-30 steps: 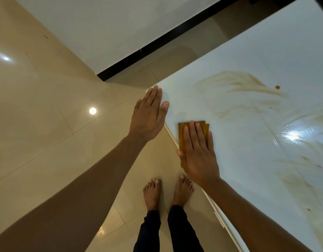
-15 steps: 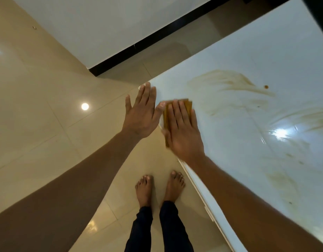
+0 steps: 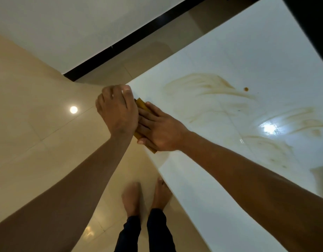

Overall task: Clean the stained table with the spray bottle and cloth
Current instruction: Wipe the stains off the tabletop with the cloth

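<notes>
white glossy bench (image 3: 220, 179) fills right side, near corner toward upper left. brown smeared stains (image 3: 208, 86) across top: one swirl past corner, more streaks right beside bright light glare (image 3: 268, 128). small dark brown spot (image 3: 246, 89) just right of far swirl. folded yellow cloth (image 3: 141, 104) lies flat at bench left edge near corner, partly overhanging. beige tiled floor (image 3: 38, 124) below bench; bare feet (image 3: 146, 195) stand on floor beside bench edge.

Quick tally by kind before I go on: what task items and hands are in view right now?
Cloths: 1, mustard cloth at the table edge
Tables: 1, white table, brown stains
Hands: 2, left hand, right hand
Spray bottles: 0 in view
Total: 4
</notes>
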